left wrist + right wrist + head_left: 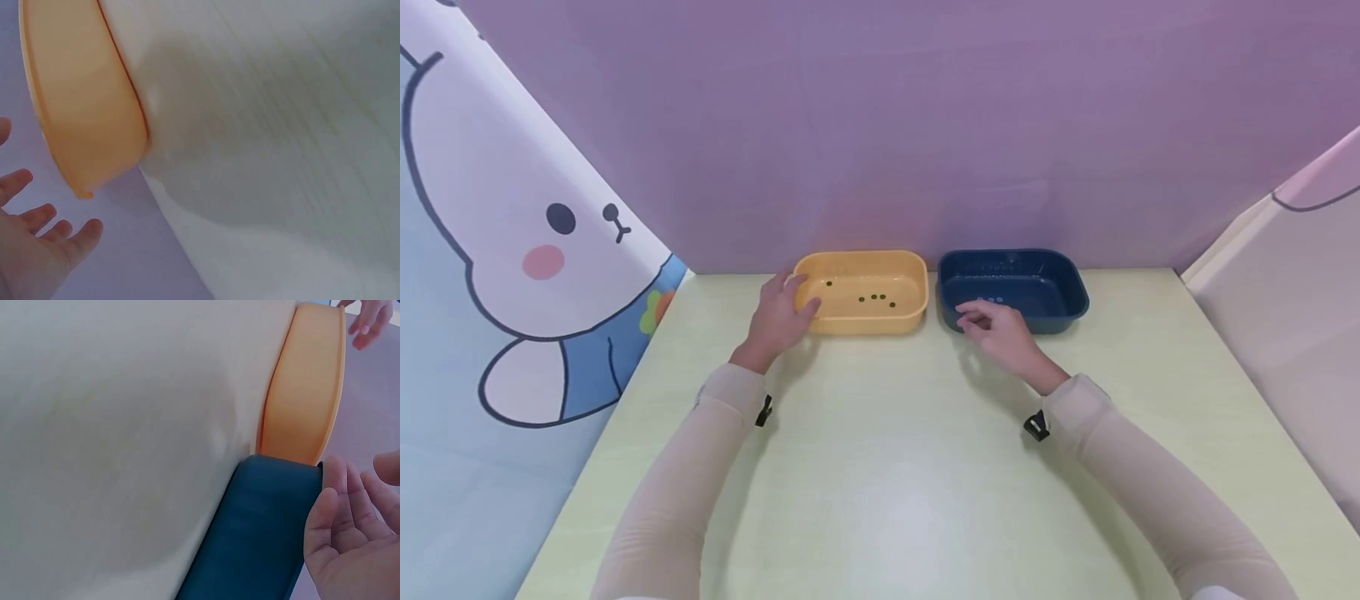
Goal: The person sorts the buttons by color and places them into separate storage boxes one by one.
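Note:
A yellow plastic basin (867, 327) stands against the back wall, with several small dark round pieces (874, 297) scattered on its floor. My left hand (778, 317) is at its left end, fingers spread over the rim; in the left wrist view those fingers are apart and hold nothing. Beside it stands a dark blue basin (1045, 292), with small light-blue pieces (991, 300) on its floor. Over its front-left rim hovers my right hand (1002, 333), fingers loosely bent. In the right wrist view nothing shows between the thumb and fingers.
Both basins rest on a pale green table (880, 450) near its back edge, a narrow gap between them. Behind rises a purple cloth wall (880, 125). A cartoon-printed cloth (512, 275) hangs on the left side. Black straps (1037, 426) show at both wrists.

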`<action>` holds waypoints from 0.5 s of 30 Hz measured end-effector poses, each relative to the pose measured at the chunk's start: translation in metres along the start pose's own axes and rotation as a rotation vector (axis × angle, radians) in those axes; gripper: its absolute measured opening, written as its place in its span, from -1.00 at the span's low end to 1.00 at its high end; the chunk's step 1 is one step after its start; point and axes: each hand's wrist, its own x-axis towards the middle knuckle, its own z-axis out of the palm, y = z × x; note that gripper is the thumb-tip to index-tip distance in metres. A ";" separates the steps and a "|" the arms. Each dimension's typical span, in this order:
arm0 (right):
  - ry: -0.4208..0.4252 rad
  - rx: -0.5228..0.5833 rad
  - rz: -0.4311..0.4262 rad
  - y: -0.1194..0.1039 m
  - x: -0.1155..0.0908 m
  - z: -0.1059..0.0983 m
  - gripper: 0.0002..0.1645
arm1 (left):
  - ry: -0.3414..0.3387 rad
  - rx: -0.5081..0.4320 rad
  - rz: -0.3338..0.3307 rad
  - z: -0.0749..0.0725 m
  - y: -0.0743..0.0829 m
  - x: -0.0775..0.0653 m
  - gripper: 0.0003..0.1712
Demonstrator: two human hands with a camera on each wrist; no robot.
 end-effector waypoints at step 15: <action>0.061 -0.115 -0.082 -0.001 0.006 -0.008 -0.64 | -0.023 0.090 0.182 0.000 0.026 -0.005 -0.34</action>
